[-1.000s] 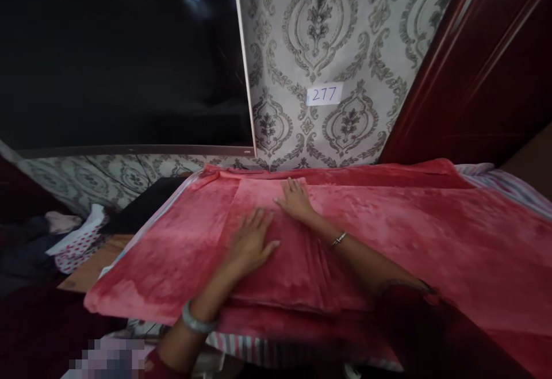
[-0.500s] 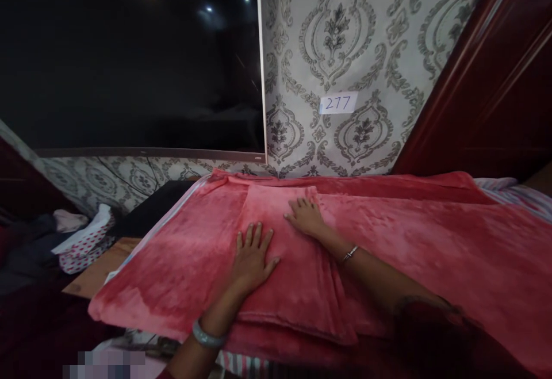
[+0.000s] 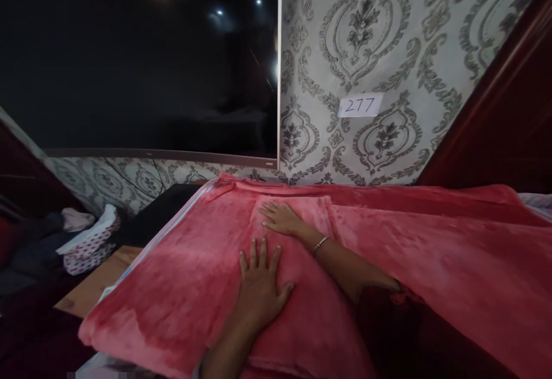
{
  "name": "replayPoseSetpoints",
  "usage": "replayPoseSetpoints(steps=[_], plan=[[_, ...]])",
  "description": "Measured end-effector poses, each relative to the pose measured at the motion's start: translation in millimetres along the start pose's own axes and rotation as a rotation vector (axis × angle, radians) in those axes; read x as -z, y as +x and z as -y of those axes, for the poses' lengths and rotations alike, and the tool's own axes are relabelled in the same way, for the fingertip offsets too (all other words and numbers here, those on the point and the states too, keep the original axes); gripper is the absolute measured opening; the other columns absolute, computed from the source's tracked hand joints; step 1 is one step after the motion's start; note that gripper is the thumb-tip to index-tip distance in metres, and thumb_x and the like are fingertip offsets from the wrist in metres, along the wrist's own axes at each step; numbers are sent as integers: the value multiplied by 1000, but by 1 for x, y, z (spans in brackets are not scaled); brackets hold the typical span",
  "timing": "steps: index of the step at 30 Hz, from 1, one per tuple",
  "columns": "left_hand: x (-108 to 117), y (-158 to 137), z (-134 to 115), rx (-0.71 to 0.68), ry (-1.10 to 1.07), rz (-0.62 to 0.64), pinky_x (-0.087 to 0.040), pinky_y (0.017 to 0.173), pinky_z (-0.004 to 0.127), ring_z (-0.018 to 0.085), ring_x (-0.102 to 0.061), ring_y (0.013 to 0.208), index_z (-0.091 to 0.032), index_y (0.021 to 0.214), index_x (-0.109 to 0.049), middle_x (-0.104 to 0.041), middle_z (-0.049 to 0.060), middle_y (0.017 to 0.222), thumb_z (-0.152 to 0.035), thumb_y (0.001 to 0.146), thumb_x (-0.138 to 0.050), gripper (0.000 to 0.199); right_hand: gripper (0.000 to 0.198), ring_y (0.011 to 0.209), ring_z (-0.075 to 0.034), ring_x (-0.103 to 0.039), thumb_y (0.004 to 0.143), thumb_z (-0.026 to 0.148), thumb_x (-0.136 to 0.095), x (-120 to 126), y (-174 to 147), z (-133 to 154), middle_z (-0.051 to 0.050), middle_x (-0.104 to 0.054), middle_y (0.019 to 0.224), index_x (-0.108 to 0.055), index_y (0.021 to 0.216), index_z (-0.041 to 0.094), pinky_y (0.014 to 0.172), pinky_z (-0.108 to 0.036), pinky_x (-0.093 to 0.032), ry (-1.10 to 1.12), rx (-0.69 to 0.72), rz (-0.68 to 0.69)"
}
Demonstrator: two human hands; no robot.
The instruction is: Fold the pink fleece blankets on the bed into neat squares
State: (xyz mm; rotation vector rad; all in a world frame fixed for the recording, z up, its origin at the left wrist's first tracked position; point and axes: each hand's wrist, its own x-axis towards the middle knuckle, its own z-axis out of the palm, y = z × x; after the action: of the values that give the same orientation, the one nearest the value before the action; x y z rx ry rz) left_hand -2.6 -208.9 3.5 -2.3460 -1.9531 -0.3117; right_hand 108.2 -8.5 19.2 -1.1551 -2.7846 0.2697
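Observation:
A plush pinkish-red blanket (image 3: 172, 252) lies spread over a raised surface, and a narrow strip of it is folded into layers (image 3: 310, 293) near the middle. My left hand (image 3: 260, 287) rests flat on this folded part, fingers spread and pointing away from me. Farther back, my right hand (image 3: 280, 218) lies palm down on the same folded part, its fingers stretched toward the left. Neither hand grips the cloth. The near end of the fold runs out at the bottom of the view.
A large dark television (image 3: 142, 68) hangs over the blanket's far left. Patterned wallpaper (image 3: 302, 51) bears a paper marked 277 (image 3: 360, 105). Dark red wood panelling (image 3: 495, 114) stands at right. Polka-dot cloth (image 3: 88, 252) lies beside a wooden board (image 3: 97, 281) at left.
My right hand has slid left across the folded part and now points left. My left hand stays flat, appearing slightly lower. The view has shifted a little left and closer.

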Motion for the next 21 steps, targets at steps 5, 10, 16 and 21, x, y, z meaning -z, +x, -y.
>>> replayPoseSetpoints(steps=[5,10,16,21], plan=[[-4,-1,2,-8,-33,29,-18,116,76,47,-16,153,-24,157,-39,-25,20,166,-59,90,-55,77,62,156,-29,-13,102,57,-37,-5,0,-3,-3,-23,168,-31,160,35,124,-59,-13,17,-6,-5],[-4,-1,0,3,-50,34,-15,116,76,48,-15,153,-24,156,-40,-24,21,166,-61,89,-54,78,62,156,-28,-14,103,57,-36,-4,0,-3,-1,-22,169,-32,160,33,124,-59,-12,12,-27,11],[-4,-1,-3,-3,-16,17,-17,115,76,48,-15,153,-24,157,-39,-24,20,167,-56,87,-60,79,63,157,-30,-12,103,59,-35,0,6,-5,-3,-18,169,-29,161,35,123,-60,-12,-12,-32,19],[0,-2,-5,9,-36,51,-16,115,77,48,-11,154,-24,157,-38,-21,21,168,-55,87,-61,80,64,157,-30,-11,103,59,-36,4,17,-6,-2,-16,170,-26,162,35,123,-59,-12,5,-109,40]])
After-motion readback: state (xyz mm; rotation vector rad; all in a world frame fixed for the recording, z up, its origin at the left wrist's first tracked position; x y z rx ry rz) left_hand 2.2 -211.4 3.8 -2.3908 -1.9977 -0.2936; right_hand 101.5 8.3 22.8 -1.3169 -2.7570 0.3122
